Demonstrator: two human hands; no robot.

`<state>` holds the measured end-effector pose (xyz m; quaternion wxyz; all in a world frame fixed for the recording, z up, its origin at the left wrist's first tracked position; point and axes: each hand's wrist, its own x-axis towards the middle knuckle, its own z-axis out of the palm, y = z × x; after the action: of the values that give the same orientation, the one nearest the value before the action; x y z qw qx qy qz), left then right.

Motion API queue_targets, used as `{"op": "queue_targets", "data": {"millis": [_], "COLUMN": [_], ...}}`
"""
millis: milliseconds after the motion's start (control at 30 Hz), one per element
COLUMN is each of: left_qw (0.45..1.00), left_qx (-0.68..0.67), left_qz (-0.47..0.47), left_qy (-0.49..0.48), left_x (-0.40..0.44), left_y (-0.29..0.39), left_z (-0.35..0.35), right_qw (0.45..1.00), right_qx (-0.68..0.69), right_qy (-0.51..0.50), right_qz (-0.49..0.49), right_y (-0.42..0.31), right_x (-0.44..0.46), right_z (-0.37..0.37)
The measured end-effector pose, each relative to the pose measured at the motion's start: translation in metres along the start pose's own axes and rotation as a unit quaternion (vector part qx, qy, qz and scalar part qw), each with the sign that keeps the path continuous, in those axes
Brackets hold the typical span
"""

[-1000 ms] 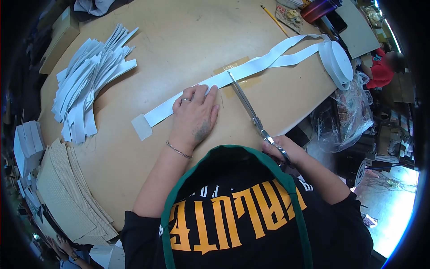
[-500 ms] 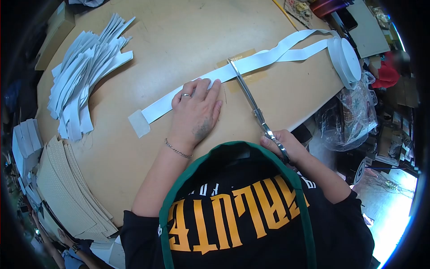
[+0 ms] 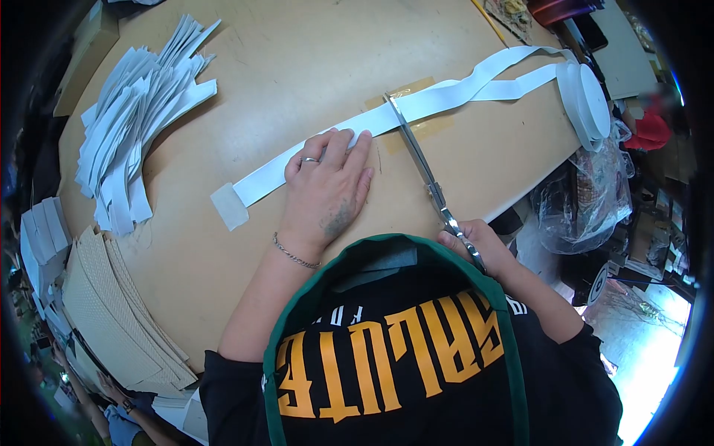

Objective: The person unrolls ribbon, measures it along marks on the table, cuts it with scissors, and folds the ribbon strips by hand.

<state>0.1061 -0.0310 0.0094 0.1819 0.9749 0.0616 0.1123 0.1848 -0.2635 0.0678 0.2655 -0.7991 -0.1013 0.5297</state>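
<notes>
A white strip (image 3: 439, 99) runs diagonally across the table, from a pale tape patch (image 3: 230, 207) at its left end to a white roll (image 3: 584, 104) on the right. My left hand (image 3: 327, 182) lies flat with its fingertips on the strip, fingers slightly apart, pressing it to the table. My right hand (image 3: 480, 247) is wrapped round the handles of long metal scissors (image 3: 431, 182). Their blades cross the strip over brown tape (image 3: 428, 125), right of my left hand; the blades look nearly closed.
A pile of cut white strips (image 3: 141, 119) lies at the upper left. Textured sheets (image 3: 119, 320) are stacked at the lower left. A pencil (image 3: 489, 21), a dark cup and a phone are at the upper right. Clear plastic (image 3: 584, 201) hangs past the right edge; other people are at both sides.
The scissor blades have closed further across the strip. The camera view has shifted slightly, so the roll appears further right. My left hand has stayed on the strip.
</notes>
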Motion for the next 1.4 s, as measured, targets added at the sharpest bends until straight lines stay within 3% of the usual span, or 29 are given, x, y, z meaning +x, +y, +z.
{"op": "queue_targets", "data": {"millis": [700, 867, 967, 1400], "left_qw": [1.0, 1.0, 1.0, 1.0], "left_qx": [0.005, 0.004, 0.019, -0.005], "left_qz": [0.008, -0.013, -0.009, -0.008], "left_qy": [0.009, 0.011, 0.019, -0.001], "left_x": [0.001, 0.0, 0.0, 0.0], "left_y": [0.0, 0.001, 0.002, 0.002], "left_z": [0.0, 0.001, 0.001, -0.001], "right_qw": [0.996, 0.993, 0.994, 0.999], "right_qx": [0.083, 0.094, 0.072, 0.042], "right_qy": [-0.009, -0.052, -0.067, -0.007], "right_qz": [0.025, -0.052, -0.04, -0.002], "right_y": [-0.001, 0.01, 0.01, 0.002], "right_x": [0.002, 0.001, 0.003, 0.007], "right_z": [0.003, -0.009, -0.011, 0.0]}}
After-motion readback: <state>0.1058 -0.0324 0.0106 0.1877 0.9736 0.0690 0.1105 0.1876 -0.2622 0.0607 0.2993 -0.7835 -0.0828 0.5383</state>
